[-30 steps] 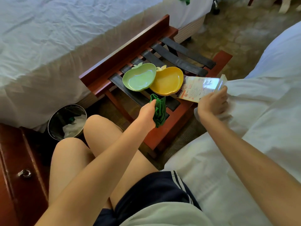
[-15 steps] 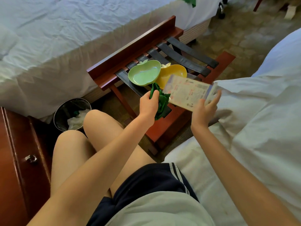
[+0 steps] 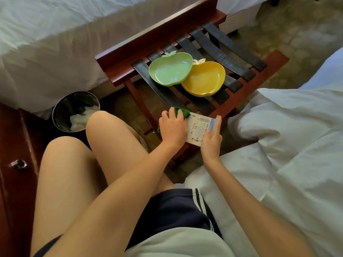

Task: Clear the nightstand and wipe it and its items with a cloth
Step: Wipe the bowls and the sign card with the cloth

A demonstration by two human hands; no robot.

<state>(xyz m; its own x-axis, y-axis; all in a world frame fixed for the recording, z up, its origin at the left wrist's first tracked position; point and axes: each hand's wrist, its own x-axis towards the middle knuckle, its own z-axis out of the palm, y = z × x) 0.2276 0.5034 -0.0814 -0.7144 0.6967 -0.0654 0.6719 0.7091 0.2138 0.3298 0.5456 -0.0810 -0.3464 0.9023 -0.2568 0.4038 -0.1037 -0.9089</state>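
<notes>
We are wiping the card (image 3: 198, 129) now. Our left hand (image 3: 173, 127) has its fingers curled over the green cloth (image 3: 181, 110) and presses it on the left part of the card. Our right hand (image 3: 211, 140) holds the card by its right edge, with the fingers long and straight. The thumb is hard to see, so we think it pinches the card from the front. The card is up in the air, near us, just over the near edge of the wooden rack (image 3: 157, 39).

To do this well, we hold the card flat and firm so it does not bend. We rub the cloth in slow strokes from the left side to the right side. We press softly, since the card looks thin. We should turn it over and wipe the back too. We should also move our right fingers to a new spot, so the part under them gets clean.

The green dish (image 3: 170, 71) and the yellow dish (image 3: 204, 78) sit on the rack's straps, farther off, touching each other. The nightstand (image 3: 14, 145) is at the near left.
</notes>
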